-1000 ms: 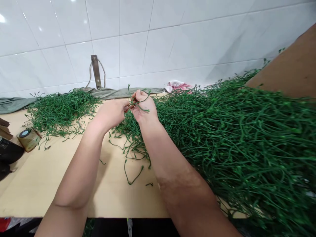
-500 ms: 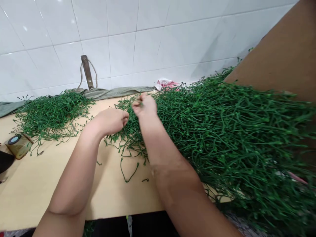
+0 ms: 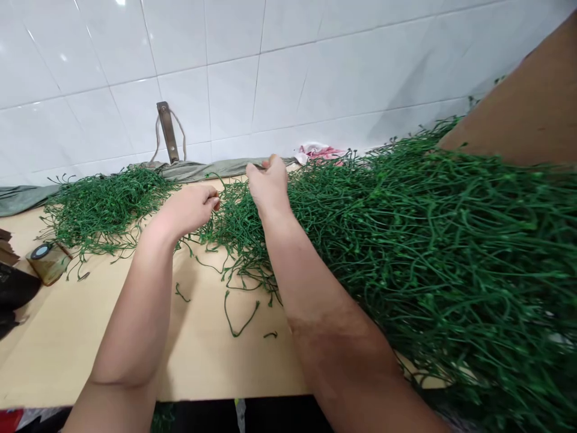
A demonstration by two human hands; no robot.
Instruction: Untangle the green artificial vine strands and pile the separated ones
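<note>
While a big heap of green plastic stems (image 3: 428,240) sprawls across the right half of the pale wooden tabletop (image 3: 67,337), a person's two bare hands work at its near-left edge, close to the white tiled wall (image 3: 288,66). The right hand (image 3: 269,183) rests on top of the heap with fingers curled and pinched together at the tips; whether a stem is caught between them cannot be told. The left hand (image 3: 192,207) hovers just beside it, loosely curled, fingertips touching the strands at the heap's fringe, with no clear hold on any of them. A smaller pile of the same stems (image 3: 103,201) lies well apart to the left, beyond the left hand. A few loose stems (image 3: 241,316) lie scattered on the bare wood between the forearms. A grey-green cloth (image 3: 198,169) runs along the foot of the wall behind both piles, below a metal bracket with cord (image 3: 167,129). A small jar with a dark lid (image 3: 47,260) sits near the left edge, and a pink-and-white rag (image 3: 320,151) peeks out behind the heap.
</note>
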